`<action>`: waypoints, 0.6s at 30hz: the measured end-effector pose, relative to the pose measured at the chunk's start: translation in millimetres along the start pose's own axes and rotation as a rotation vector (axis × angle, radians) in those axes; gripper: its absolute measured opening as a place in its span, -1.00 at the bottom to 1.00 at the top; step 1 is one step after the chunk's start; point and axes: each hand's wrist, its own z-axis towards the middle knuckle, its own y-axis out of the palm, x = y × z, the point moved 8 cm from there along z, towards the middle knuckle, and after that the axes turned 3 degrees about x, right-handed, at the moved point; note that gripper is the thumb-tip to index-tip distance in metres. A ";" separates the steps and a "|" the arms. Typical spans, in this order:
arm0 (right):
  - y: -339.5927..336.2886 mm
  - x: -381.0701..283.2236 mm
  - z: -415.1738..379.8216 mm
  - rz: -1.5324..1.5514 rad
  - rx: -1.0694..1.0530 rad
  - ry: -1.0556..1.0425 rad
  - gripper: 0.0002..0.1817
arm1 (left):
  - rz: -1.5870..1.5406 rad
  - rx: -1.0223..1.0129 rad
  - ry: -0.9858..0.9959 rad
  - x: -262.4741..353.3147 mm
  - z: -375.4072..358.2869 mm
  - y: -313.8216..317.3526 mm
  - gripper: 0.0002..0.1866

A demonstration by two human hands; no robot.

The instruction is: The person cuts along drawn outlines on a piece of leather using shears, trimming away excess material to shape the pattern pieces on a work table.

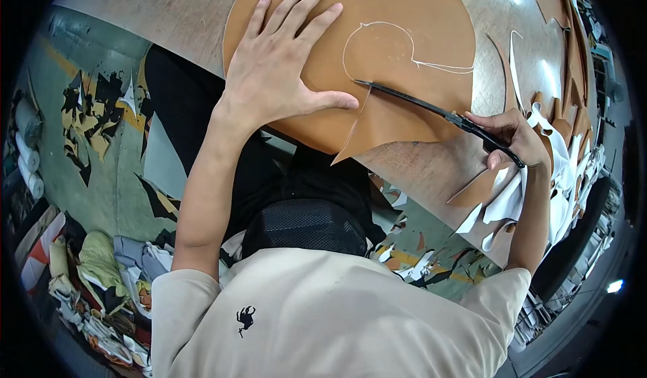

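Observation:
A tan sheet of leather-like material (411, 4) with a rounded outline lies on the table. My left hand (273, 71) rests flat on it with the fingers spread. My right hand (515, 138) is closed around the handles of black scissors (431, 107), whose blades reach left across the sheet. Their tip meets a thin white curved line (412, 41) on the sheet. From near the tip, another thin line runs down to a pointed corner at the sheet's lower edge. Whether the blades are parted is hard to make out.
White and tan offcuts (559, 142) are heaped along the table's right side. Narrow strips (515, 68) lie right of the sheet. Dark and yellow scraps (98, 115) litter the green floor at left. Piled fabric (101, 270) sits at lower left. The wooden table (155, 14) ends near my body.

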 end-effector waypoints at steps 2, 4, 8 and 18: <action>-0.2 1.4 1.8 0.010 0.009 -0.003 0.00 | 0.005 -0.002 -0.009 -1.1 0.0 0.4 0.35; -2.0 3.6 2.6 0.008 0.030 -0.010 -0.01 | 0.008 -0.003 -0.015 -0.1 0.9 -0.4 0.36; -1.6 5.1 3.3 -0.042 0.039 -0.017 0.00 | 0.038 0.009 0.005 4.5 2.4 -2.2 0.36; -8.6 16.7 3.7 -0.120 0.089 0.029 0.08 | 0.022 -0.010 0.003 4.4 2.0 -1.3 0.27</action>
